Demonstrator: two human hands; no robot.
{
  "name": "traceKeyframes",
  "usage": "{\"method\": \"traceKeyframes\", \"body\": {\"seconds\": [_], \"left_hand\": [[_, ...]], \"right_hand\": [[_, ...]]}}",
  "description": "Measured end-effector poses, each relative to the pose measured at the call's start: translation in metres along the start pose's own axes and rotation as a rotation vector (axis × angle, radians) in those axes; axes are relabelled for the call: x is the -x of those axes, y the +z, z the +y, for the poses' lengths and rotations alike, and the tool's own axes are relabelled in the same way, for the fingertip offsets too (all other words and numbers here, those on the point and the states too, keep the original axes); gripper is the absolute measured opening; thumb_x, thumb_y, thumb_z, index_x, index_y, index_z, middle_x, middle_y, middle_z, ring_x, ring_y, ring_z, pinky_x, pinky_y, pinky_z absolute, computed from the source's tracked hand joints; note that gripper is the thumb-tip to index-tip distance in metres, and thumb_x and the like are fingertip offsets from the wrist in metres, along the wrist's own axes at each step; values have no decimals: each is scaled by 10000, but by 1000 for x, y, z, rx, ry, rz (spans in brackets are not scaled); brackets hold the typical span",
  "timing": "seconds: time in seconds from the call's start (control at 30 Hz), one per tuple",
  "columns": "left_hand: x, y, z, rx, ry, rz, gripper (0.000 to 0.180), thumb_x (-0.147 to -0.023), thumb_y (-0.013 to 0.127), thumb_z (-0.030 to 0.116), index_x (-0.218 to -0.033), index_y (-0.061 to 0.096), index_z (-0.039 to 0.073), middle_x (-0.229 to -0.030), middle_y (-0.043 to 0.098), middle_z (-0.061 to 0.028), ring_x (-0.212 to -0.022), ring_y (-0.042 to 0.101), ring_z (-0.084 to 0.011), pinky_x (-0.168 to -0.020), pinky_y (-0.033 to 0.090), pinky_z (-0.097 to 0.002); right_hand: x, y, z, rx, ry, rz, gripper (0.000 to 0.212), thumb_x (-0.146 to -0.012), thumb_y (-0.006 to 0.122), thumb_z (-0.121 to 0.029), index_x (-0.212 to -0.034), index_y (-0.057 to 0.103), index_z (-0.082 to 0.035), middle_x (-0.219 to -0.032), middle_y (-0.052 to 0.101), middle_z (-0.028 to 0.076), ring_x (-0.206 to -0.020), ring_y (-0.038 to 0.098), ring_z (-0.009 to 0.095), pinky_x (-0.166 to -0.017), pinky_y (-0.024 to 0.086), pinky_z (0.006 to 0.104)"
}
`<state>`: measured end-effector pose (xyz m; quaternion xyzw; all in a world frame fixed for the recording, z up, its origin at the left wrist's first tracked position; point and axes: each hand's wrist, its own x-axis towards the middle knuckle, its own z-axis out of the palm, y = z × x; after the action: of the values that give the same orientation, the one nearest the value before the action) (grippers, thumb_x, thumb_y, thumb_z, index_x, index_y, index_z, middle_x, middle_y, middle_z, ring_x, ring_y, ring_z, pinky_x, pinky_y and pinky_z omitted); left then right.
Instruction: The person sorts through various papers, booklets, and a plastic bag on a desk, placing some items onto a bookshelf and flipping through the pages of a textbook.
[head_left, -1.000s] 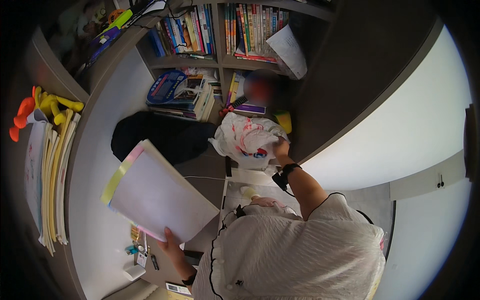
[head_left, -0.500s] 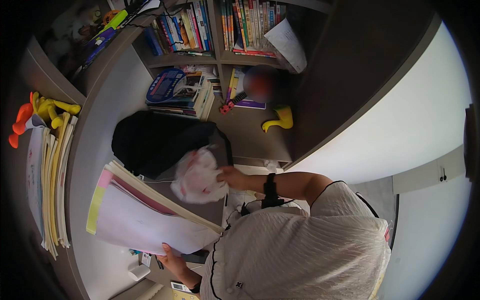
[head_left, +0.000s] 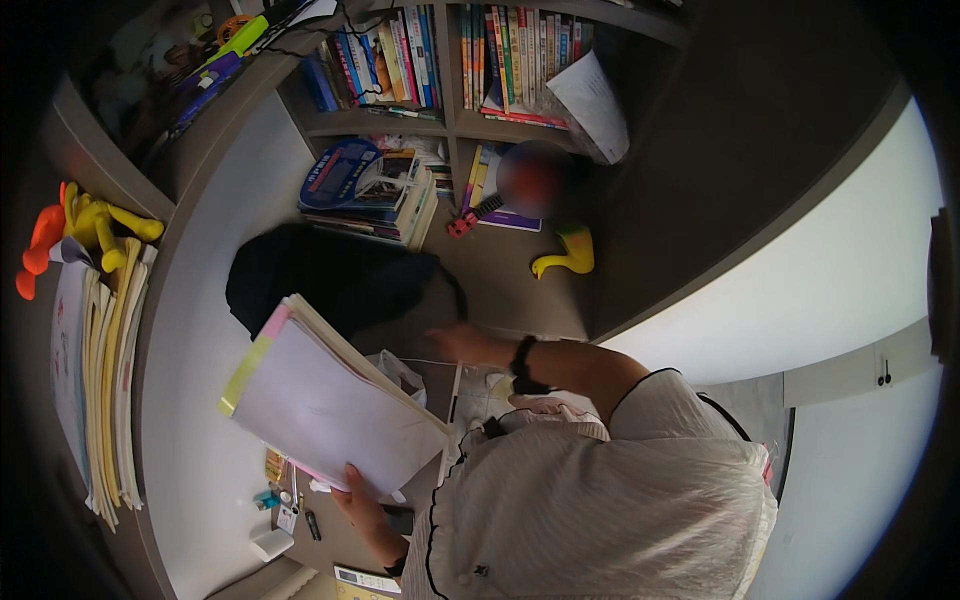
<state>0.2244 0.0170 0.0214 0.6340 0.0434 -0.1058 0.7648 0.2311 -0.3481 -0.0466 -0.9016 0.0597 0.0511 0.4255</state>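
My left hand (head_left: 362, 500) grips the lower edge of a stack of papers (head_left: 330, 400) with a white sheet on top and a yellow-green and pink strip along its far end. The stack is tilted above the desk. My right hand (head_left: 466, 344) hovers over the desk near a black strap, its fingers smeared by motion; I see nothing clearly in it. A crumpled white plastic bag (head_left: 402, 377) lies on the desk, partly hidden behind the papers. Beyond the stack rests a black cloth bag (head_left: 320, 280).
At the back are stacked books with a blue fan (head_left: 340, 172) on top, a pink-and-black toy (head_left: 474, 216) and a yellow duck-like figure (head_left: 566, 252). Bookshelves (head_left: 444, 120) rise behind. Upright folders (head_left: 105, 370) stand at left. Small items, including a white roll (head_left: 272, 544), lie near my left hand.
The white plastic bag has left my right hand and now lies lower, behind the papers. My left hand has raised and tilted the paper stack, shifting it rightward.
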Motion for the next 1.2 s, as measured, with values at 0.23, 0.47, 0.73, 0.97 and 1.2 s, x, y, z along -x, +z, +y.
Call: {"method": "traceKeyframes", "body": {"seconds": [0.23, 0.47, 0.73, 0.97, 1.2], "left_hand": [[-17, 60, 6, -4, -154, -174, 433, -866, 644, 186, -1222, 493, -10, -1114, 578, -69, -992, 541, -171, -849, 432, -308], [-66, 157, -30, -158, -363, -560, 388, -851, 643, 190, -1176, 551, 0, -1068, 606, -43, -960, 553, -148, -833, 435, -286], [-128, 208, -148, -518, -248, -726, 323, -842, 635, 192, -1079, 593, -22, -919, 651, -80, -831, 597, -150, -720, 477, -307], [-132, 209, -173, -833, -311, -647, 374, -802, 664, 274, -1028, 616, -20, -864, 664, -143, -770, 638, -243, -672, 496, -361], [-120, 200, -171, -735, -176, -738, 423, -801, 662, 274, -1109, 585, -6, -916, 660, -150, -841, 631, -248, -735, 487, -351]], "right_hand": [[72, -111, 183, 850, 648, 527, 338, -804, 529, -201, -1102, 574, -47, -1064, 572, 208, -1069, 514, 323, -948, 384, 431], [33, -111, 243, 466, 913, 415, 280, -815, 589, -261, -973, 665, -44, -1184, 544, 200, -1102, 527, 326, -938, 421, 411], [-5, -133, 308, -441, 116, 798, 338, -853, 582, -224, -1133, 536, -40, -1007, 623, 144, -951, 594, 278, -838, 490, 366], [-69, -140, 268, -1683, 450, 1230, 328, -844, 579, -235, -1117, 544, -57, -1050, 608, 79, -1009, 562, 274, -863, 454, 363], [-94, -156, 259, -2045, 562, 1390, 311, -838, 594, -255, -1087, 560, -73, -1045, 595, 39, -1028, 544, 256, -893, 428, 364]]}}
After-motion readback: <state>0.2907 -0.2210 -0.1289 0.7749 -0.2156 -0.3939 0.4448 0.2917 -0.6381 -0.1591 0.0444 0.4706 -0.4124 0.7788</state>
